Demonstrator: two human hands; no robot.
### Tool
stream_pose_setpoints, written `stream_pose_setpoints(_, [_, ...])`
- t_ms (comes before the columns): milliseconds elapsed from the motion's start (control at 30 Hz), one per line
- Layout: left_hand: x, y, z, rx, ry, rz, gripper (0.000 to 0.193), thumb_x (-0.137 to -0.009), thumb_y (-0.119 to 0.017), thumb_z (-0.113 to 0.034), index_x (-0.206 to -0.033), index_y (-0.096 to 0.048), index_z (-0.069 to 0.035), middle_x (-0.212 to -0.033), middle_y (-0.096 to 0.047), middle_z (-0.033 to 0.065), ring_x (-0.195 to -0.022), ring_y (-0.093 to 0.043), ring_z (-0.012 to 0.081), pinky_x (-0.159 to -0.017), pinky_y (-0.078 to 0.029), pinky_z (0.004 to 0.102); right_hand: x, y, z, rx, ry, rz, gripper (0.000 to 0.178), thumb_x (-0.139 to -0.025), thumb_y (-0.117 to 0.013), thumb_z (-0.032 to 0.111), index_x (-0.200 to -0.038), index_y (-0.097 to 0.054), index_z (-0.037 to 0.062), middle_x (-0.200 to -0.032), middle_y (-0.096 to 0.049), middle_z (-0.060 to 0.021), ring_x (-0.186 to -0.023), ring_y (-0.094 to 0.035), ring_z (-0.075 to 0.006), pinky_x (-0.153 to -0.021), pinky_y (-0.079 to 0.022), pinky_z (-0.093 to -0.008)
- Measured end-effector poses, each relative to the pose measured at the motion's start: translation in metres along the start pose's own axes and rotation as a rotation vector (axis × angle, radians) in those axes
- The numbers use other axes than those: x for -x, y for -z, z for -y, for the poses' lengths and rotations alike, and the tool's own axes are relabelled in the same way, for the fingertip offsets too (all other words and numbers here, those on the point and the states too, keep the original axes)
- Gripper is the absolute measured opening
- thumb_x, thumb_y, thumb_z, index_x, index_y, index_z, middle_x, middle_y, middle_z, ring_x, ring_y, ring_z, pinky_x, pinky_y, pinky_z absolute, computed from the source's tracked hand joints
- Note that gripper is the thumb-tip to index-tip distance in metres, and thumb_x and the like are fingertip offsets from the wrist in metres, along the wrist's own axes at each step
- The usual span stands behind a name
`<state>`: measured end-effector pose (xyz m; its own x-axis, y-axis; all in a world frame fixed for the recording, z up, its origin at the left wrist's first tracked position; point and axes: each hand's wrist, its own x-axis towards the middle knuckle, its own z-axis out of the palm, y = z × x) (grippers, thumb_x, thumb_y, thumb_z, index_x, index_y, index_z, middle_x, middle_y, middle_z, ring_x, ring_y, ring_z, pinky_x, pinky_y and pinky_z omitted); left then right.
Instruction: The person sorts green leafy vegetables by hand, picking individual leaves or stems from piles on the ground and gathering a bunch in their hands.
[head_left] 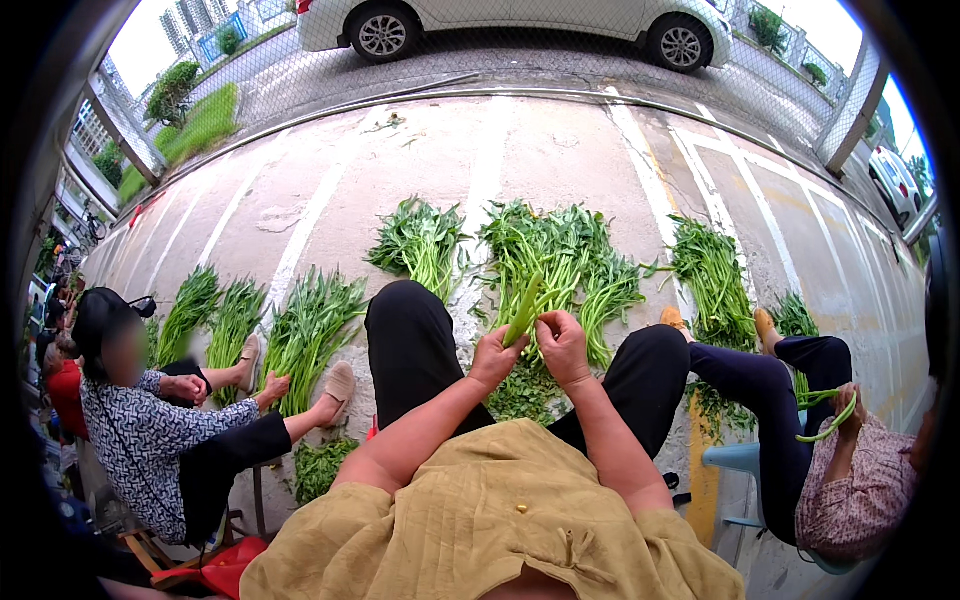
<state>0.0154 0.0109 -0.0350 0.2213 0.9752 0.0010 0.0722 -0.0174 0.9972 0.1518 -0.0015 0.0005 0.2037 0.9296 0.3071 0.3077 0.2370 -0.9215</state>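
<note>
My left hand (494, 360) is closed around a small bundle of green water spinach stems (524, 310), which point up and away from me. Close beside it on the right, my right hand (564, 348) has its fingers curled in a pinch at the stems' side. What lies between those fingertips is too small to make out. Beyond my knees, a large heap of water spinach (550, 250) spreads over the ground, leaves pointing away. Between my legs lies a low pile of picked leaves (525, 392).
A smaller bunch of greens (418, 245) lies left of the heap, another bunch (712, 265) to the right. Seated people flank me: a patterned sleeve (165, 420) at left, a hand with stems (848, 408) at right. A chain-link fence (560, 65) stands ahead, a white car behind it.
</note>
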Motion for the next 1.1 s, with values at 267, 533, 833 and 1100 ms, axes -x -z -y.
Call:
stream_pose_setpoints(267, [0.001,-0.004,0.001,0.01,-0.101,0.024,0.016,-0.082,-0.061,-0.018,-0.09,-0.061,-0.004,-0.068,-0.055,-0.0022,-0.061,-0.046,0.0038,-0.054,-0.04,0.0214,-0.002,0.001,-0.005,-0.429,-0.362,0.086,0.007,-0.083,-0.05,0.008,-0.085,-0.053,0.0014,-0.069,-0.055,-0.0031,-0.053,-0.052,-0.0079,-0.046,-0.048,-0.0218])
stream_pose_setpoints(533, [0.005,0.001,-0.027,0.28,0.161,-0.034,0.02,-0.083,-0.061,-0.026,-0.079,-0.058,-0.006,-0.048,-0.043,-0.0038,-0.035,-0.038,0.0048,-0.033,-0.032,0.0203,-0.006,0.016,-0.021,-1.015,-0.81,-0.096,0.007,-0.078,-0.045,0.01,-0.079,-0.05,0.0055,-0.071,-0.055,-0.0068,-0.06,-0.057,-0.0189,-0.056,-0.054,-0.0371])
stream_pose_setpoints(833, [-0.002,0.011,-0.027,0.334,0.144,-0.115,0.019,-0.082,-0.062,-0.024,-0.08,-0.057,-0.006,-0.049,-0.044,-0.0032,-0.035,-0.037,0.0046,-0.033,-0.032,0.0198,0.008,-0.004,-0.018,0.133,-0.073,0.257,0.011,-0.073,-0.06,0.009,-0.083,-0.06,0.0037,-0.076,-0.059,-0.0048,-0.072,-0.056,-0.0133,-0.067,-0.045,-0.0278])
stream_pose_setpoints(1100, [0.002,0.001,-0.013,0.065,0.01,0.005,0.018,-0.083,-0.061,-0.018,-0.093,-0.061,-0.003,-0.068,-0.053,-0.006,-0.063,-0.043,0.0034,-0.055,-0.038,0.0207,-0.002,0.005,0.019,-0.098,0.037,-0.009,0.018,-0.072,-0.066,0.004,-0.087,-0.057,0.0023,-0.074,-0.057,-0.0043,-0.064,-0.056,-0.012,-0.061,-0.046,-0.0249])
